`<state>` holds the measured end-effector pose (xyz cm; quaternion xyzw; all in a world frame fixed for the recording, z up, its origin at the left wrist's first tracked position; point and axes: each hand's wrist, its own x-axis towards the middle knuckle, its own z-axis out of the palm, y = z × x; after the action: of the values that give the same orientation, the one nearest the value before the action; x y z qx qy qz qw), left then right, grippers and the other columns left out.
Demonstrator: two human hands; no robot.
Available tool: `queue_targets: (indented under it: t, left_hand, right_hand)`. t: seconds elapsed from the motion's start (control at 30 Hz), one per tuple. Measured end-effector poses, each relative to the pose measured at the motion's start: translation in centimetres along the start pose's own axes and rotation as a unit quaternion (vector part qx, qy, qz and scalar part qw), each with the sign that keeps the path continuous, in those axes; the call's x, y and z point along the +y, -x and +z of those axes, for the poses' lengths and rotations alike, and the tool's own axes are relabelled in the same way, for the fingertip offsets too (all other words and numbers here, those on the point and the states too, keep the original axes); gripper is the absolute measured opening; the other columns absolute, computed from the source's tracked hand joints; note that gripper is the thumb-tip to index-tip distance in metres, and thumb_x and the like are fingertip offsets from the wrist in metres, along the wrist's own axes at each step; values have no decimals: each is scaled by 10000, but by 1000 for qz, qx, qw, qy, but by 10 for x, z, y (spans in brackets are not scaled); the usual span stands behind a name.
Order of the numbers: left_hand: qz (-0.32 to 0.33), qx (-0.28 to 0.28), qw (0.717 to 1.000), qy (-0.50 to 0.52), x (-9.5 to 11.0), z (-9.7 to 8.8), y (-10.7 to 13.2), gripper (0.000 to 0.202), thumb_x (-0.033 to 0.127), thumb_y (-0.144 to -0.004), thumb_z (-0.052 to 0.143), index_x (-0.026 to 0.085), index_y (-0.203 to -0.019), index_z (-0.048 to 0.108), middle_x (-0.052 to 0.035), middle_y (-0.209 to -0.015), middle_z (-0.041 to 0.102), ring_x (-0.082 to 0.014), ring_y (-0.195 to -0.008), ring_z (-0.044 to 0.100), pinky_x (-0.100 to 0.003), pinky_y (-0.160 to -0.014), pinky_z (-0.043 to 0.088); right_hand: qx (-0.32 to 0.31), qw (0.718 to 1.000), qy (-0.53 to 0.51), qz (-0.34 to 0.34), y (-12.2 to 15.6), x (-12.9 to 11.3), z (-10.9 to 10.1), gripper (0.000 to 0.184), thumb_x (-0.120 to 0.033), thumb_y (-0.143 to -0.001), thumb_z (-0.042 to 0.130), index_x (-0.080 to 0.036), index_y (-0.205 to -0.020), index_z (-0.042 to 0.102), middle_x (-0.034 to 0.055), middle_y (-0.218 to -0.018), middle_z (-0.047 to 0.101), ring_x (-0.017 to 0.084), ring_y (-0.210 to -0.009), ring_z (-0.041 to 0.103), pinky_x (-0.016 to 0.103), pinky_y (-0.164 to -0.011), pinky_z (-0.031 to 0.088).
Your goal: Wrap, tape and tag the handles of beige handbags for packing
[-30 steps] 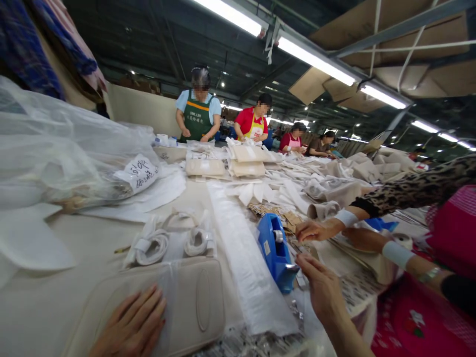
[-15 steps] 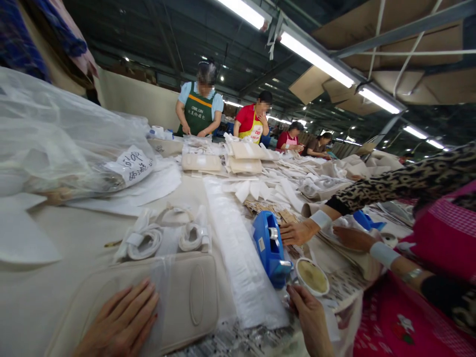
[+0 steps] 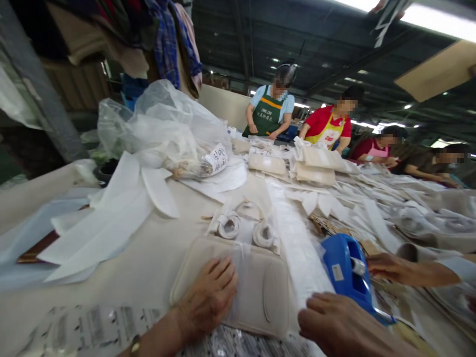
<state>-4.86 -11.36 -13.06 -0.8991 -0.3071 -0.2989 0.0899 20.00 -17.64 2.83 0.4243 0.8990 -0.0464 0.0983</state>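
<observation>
A flat beige bag panel (image 3: 256, 292) lies before me, crossed by a clear strip. My left hand (image 3: 213, 290) rests on its left part, fingers laid over the surface. Just off the panel's right edge is my right hand (image 3: 327, 317), fingers curled in; whatever they may hold is hidden. Close beside that hand stands a blue tape dispenser (image 3: 338, 267) with a roll in it. Two coiled white straps (image 3: 228, 225) in clear wrapping sit at the panel's far edge.
A co-worker's hand (image 3: 394, 267) reaches in beside the dispenser. White plastic sleeves (image 3: 297, 248) form a strip right of the panel. Farther back are stacked beige pieces (image 3: 316, 166) and a large clear bag (image 3: 174, 124). White sheets (image 3: 107, 223) lie at left. Several people work across the table.
The view has turned left. My right hand has come away from the dispenser's front end toward the bag panel, fingers curled. My left hand stays on the panel.
</observation>
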Motion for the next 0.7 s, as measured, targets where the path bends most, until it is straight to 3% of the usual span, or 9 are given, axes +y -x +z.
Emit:
queue_targets:
  t: [0.1, 0.27, 0.5, 0.7]
  left_hand:
    - [-11, -13, 1000, 15, 1, 2, 3, 272, 243, -880, 502, 150, -1129, 560, -76, -1193, 607, -252, -1217, 457, -423, -1036, 303]
    - [-12, -16, 999, 27, 1, 1, 2, 281, 284, -896, 489, 139, -1122, 571, -89, -1199, 606, -256, -1195, 478, -423, -1035, 301]
    - [-7, -19, 999, 33, -2, 0, 2, 297, 309, -888, 489, 132, -1108, 581, -87, -1194, 608, -264, -1215, 453, -422, -1060, 252]
    - [3, -18, 999, 31, -4, 3, 2, 310, 335, -877, 504, 136, -1100, 585, -83, -1191, 609, -271, -1210, 455, -424, -1068, 219]
  right_hand:
    - [-61, 996, 36, -60, -69, 3, -20, 145, -158, -878, 498, -199, -777, 594, 14, -744, 661, 150, -685, 616, 246, -609, 385]
    - [-93, 985, 123, -82, -145, 22, -14, 180, -216, -884, 490, -175, -827, 655, 66, -783, 700, 189, -751, 654, 259, -631, 387]
    - [-128, 980, 133, -77, -178, 29, -14, 181, -161, -833, 531, -163, -820, 712, 98, -782, 721, 207, -762, 667, 261, -649, 414]
    - [-143, 985, 94, -12, -197, 38, -15, 100, -305, -730, 699, -214, -746, 738, 27, -688, 708, 169, -656, 632, 221, -530, 356]
